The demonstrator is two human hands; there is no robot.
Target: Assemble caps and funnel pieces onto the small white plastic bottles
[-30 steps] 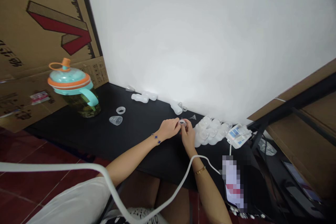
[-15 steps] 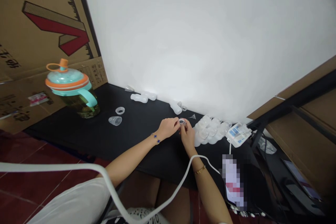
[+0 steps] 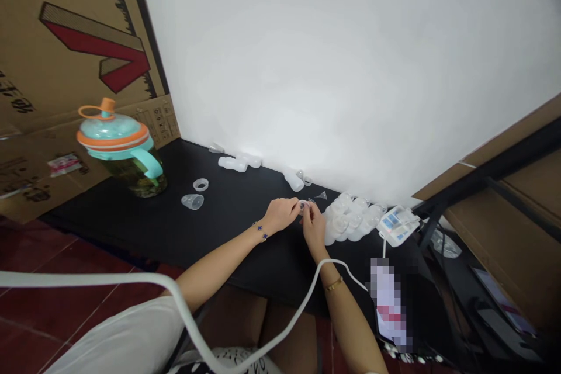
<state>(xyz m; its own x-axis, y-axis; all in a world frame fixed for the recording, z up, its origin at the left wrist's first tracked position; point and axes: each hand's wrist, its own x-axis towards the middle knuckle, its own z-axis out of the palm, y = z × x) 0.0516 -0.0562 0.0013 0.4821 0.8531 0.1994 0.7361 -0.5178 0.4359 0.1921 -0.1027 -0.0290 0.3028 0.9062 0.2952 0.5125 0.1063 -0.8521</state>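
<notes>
Both my hands meet over the black table near the white wall. My left hand and my right hand pinch a small clear plastic ring piece between their fingertips. A cluster of clear plastic bottles lies just right of my right hand. A tiny clear funnel sits on the table behind the hands.
A teal and orange jug stands at the table's left end. A clear ring and clear cap lie near it. More bottles lie along the wall. A white device sits at right; a white cable crosses my arms. Cardboard box at left.
My hands stay together on the small clear piece; the fingers have shifted slightly around it. The view has drifted a little.
</notes>
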